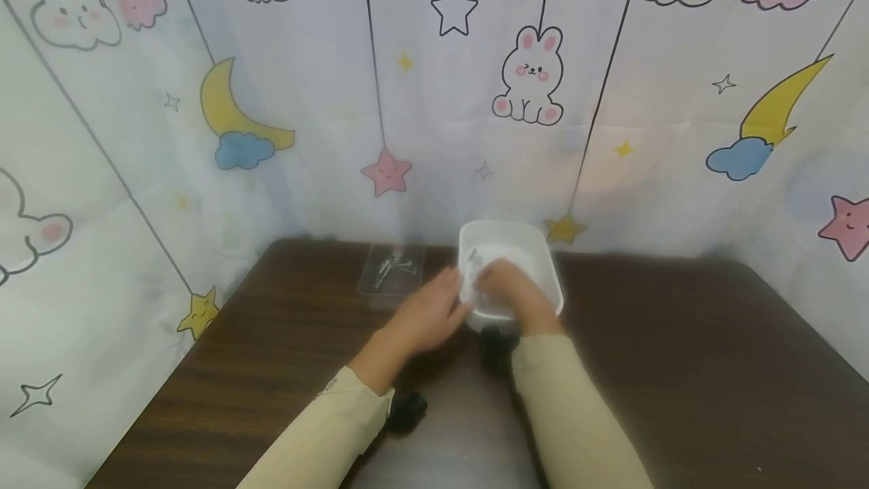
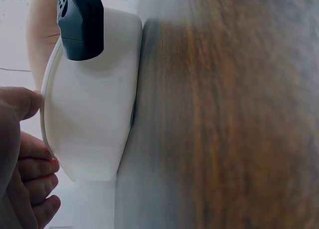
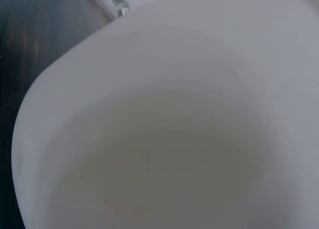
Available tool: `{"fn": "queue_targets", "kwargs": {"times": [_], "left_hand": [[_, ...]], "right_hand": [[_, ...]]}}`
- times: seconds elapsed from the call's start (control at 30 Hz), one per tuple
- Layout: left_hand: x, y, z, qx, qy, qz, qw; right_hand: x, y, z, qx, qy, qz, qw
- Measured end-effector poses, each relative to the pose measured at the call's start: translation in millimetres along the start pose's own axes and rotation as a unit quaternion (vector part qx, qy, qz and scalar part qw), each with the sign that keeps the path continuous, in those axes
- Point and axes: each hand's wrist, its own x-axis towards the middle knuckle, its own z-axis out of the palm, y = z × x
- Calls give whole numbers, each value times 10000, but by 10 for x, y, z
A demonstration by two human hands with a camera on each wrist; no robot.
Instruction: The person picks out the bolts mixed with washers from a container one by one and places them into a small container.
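A white plastic tub stands near the table's far edge. My right hand reaches down into it, blurred, its fingertips low inside; I cannot tell whether they hold anything. Small shiny pieces show by the tub's left inner wall. My left hand is at the tub's near left corner. In the left wrist view, the thumb lies right at the rim and the loosely bent fingers are beside the corner. The right wrist view shows the tub's inside, without the hand.
Left of the tub sits a shallow clear tray holding several shiny small pieces. Dark wrist cameras hang under both cuffs. A patterned curtain rises behind the brown wooden table.
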Motion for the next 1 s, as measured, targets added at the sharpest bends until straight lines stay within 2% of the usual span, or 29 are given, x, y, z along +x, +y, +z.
{"fn": "queue_targets", "kwargs": {"times": [0.13, 0.3, 0.53, 0.8, 1.0], "left_hand": [[2, -5, 5, -39, 14, -14, 10000], [10, -13, 15, -22, 73, 42, 10000], [11, -17, 18, -20, 24, 1, 10000], [13, -16, 14, -26, -11, -31, 10000], [11, -27, 19, -35, 36, -20, 10000]], "right_hand": [[19, 4, 13, -271, -69, -9, 9996], [14, 5, 17, -358, -94, 165, 9992], [-17, 12, 15, -194, 128, 442, 9988], [-33, 15, 11, -71, 105, 665, 9977], [-29, 1, 13, -261, 77, 520, 9983]]}}
